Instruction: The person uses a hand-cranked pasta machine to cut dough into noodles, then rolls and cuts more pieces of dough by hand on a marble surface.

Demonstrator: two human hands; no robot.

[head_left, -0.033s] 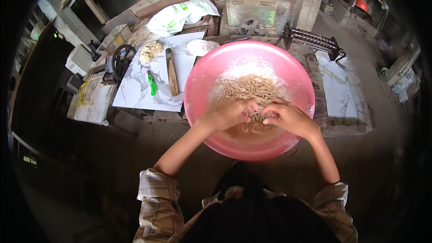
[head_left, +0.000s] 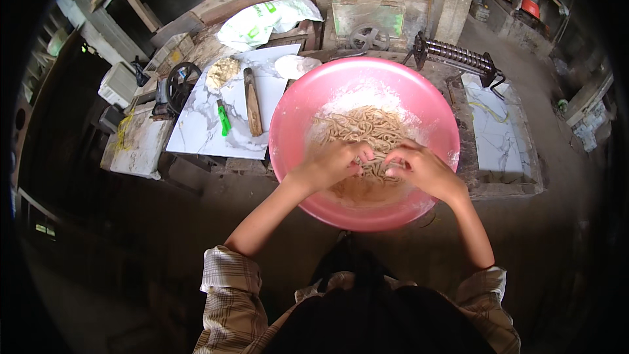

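Note:
A wide pink basin [head_left: 436, 111] stands in front of me, its inner wall dusted with white flour. Thick light-brown noodles [head_left: 370, 124] lie in a loose heap inside it. Down in the near half of the basin, my left hand [head_left: 337, 162] bends its fingers round some strands. Facing it, my right hand [head_left: 424, 169] has thumb and fingers curled on the noodles as well. A few strands show between the two hands; what lies under the fingertips is hidden.
Left of the basin, a marble-patterned board [head_left: 203, 137] carries a crumbly dough lump [head_left: 223, 72], a wooden stick [head_left: 252, 101] and a green-handled cutter [head_left: 223, 118]. A white sack [head_left: 268, 21] lies behind. A metal roller with a crank [head_left: 458, 60] stands at the back right, near another marble-patterned panel [head_left: 495, 131].
The view has shifted very slightly, so the basin and board sit a touch higher. Both hands keep nearly the same place and curl over the noodles.

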